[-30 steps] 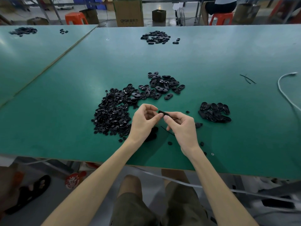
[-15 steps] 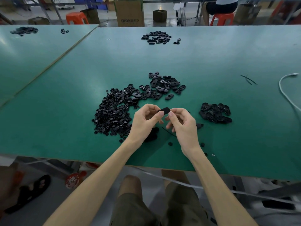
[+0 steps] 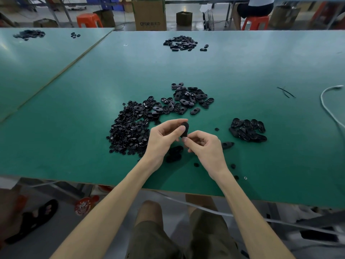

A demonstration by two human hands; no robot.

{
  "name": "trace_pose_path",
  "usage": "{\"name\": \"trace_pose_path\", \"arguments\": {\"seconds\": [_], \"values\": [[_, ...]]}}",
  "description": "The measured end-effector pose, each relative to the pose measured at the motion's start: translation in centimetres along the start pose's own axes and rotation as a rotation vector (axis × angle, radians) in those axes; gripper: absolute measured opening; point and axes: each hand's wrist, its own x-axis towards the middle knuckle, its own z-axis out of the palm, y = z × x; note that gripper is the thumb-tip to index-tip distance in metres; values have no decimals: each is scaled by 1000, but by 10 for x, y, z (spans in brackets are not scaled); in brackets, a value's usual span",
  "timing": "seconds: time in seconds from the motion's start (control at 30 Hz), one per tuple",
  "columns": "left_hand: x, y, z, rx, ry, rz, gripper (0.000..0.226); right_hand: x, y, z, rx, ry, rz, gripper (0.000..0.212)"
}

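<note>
A small black oval plastic part is held upright between both hands above the green table. My left hand pinches its upper end with thumb and fingers. My right hand pinches its lower end with curled fingers. To the left lies a big heap of small black round pieces. Beyond the hands lies a pile of black oval shells. A smaller group of oval parts lies to the right. A few black parts lie under my hands, partly hidden.
Loose black bits dot the table near its front edge. A white cable curls at the right edge, thin black strips beside it. Another pile of parts lies far back. Cardboard boxes and orange stools stand behind.
The black part has turned from lying flat between my fingertips to standing upright. My right hand has slid down to its lower end; my left hand stays at its top.
</note>
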Motion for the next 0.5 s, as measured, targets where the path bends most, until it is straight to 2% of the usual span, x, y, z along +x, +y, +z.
{"name": "trace_pose_path", "arguments": {"seconds": [0.13,0.27,0.4,0.5], "values": [[-2,0,5,-14,-73,-2,22,0,-1,0,-25,-1,-1,13],[-2,-1,4,-10,-52,4,22,-1,-1,0,-37,14,-6,12],[-2,-2,2,43,-41,9,21,-1,-3,-3,112,146,6,2],[-2,-4,3,30,-53,15,19,0,-1,-2,140,148,10,5]]}}
